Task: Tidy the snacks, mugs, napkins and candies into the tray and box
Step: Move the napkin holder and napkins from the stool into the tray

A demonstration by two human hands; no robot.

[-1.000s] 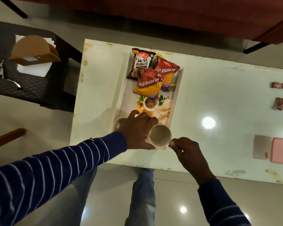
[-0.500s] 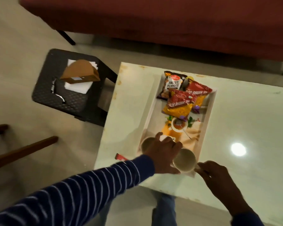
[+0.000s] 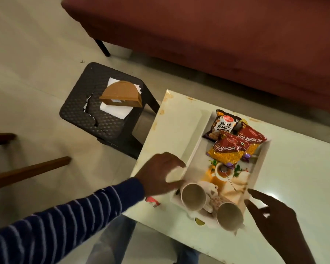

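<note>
White and glossy, the low bench [image 3: 297, 180] carries a long white rectangular tray [image 3: 260, 168] with a printed tea picture on its floor. At the tray's far end lie 3 snack packets: a dark salted peanuts packet [image 3: 224, 124] and 2 red-and-yellow aloo bhujia sev packets [image 3: 229, 151], overlapping one another. At its near end stand 2 cream ceramic mugs [image 3: 193, 196], upright, mouths up, side by side, the right one at the tray's near corner. The left hand [image 3: 158, 174], in a blue striped sleeve, hovers just left of the left mug with its fingers spread loose, grasping nothing. The right hand [image 3: 271, 216] hangs just right of the other mug, fingers released too. A small red wrapped candy [image 3: 152, 201] lies on the bench beneath the left wrist. On a black plastic stool [image 3: 95, 115] beside the bench sits a brown semicircular napkin holder [image 3: 120, 94] with white napkins.
</note>
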